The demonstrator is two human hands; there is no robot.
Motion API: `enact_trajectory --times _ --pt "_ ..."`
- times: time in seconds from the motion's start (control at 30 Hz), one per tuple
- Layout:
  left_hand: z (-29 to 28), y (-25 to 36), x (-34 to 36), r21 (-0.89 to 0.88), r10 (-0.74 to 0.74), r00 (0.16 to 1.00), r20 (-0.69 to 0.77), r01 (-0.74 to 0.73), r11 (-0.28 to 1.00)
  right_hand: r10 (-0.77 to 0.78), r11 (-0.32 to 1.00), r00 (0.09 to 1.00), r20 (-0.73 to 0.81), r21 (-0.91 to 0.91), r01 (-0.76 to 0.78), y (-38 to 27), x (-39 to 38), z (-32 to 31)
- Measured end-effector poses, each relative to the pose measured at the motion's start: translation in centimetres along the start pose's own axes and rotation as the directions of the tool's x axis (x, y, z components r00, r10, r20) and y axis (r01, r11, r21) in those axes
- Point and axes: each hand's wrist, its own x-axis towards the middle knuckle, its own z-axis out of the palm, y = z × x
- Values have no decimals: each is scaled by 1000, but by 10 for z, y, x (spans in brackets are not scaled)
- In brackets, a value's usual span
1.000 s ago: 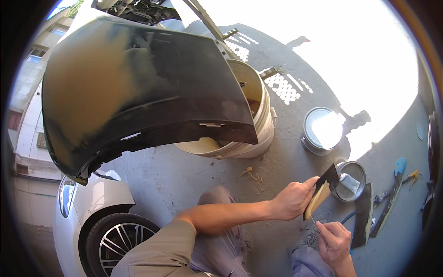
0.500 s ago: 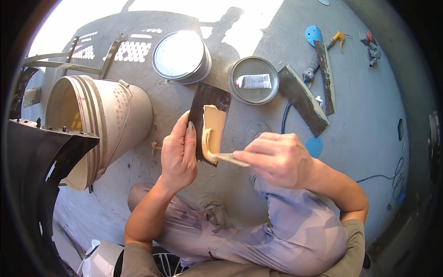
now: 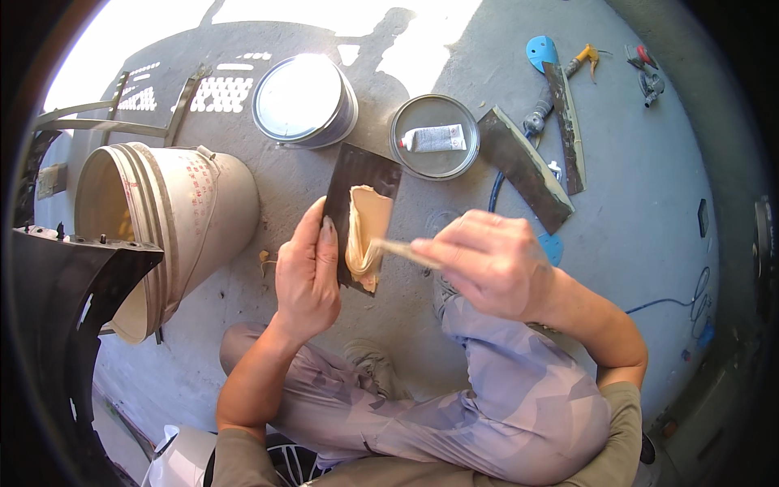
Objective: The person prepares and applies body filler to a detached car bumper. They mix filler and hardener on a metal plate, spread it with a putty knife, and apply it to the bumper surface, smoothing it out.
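My left hand (image 3: 308,272) grips a dark flat rectangular board (image 3: 357,165) by its left edge, thumb on its face. A patch of beige putty (image 3: 372,213) covers much of the board, with a thick ridge of it along the left and bottom. In my right hand (image 3: 499,264) is a thin, putty-coated scraper (image 3: 407,252), pinched between thumb and fingers. Its tip touches the putty near the lower middle of the board. The scraper's far end is hidden by my fingers.
Beyond the board stand a metal can (image 3: 304,101) and a round lid (image 3: 434,166) with a tube (image 3: 435,139) on it. A large bucket (image 3: 211,219) lies tipped at left, beside a black curved panel (image 3: 73,276). Putty-edged boards (image 3: 527,174) and an air tool (image 3: 540,109) lie at right.
The scraper has moved up the board and left a little, and the putty ridge is now folded wider. My left hand still holds the board; the whole view has shifted slightly.
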Motion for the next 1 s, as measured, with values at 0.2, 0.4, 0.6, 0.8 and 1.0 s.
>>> enact_trajectory --times 0.2,0.4,0.6,0.8,1.0 --pt "-5 1 -2 -15 -169 986 -13 169 986 -178 983 972 152 71 169 -1 2 1" --pt "-6 -1 -1 107 -24 998 66 17 994 -79 995 993 85 -55 84 0 2 4" --pt "-5 -5 -1 142 148 989 27 -150 978 -51 990 998 28 -134 54 -2 1 7" --pt "-5 -6 -3 169 250 960 125 -269 948 78 980 997 -5 -186 -77 -5 5 7" --pt "-10 -8 -5 122 131 989 72 -139 983 -24 992 999 -32 -121 20 -6 8 5"
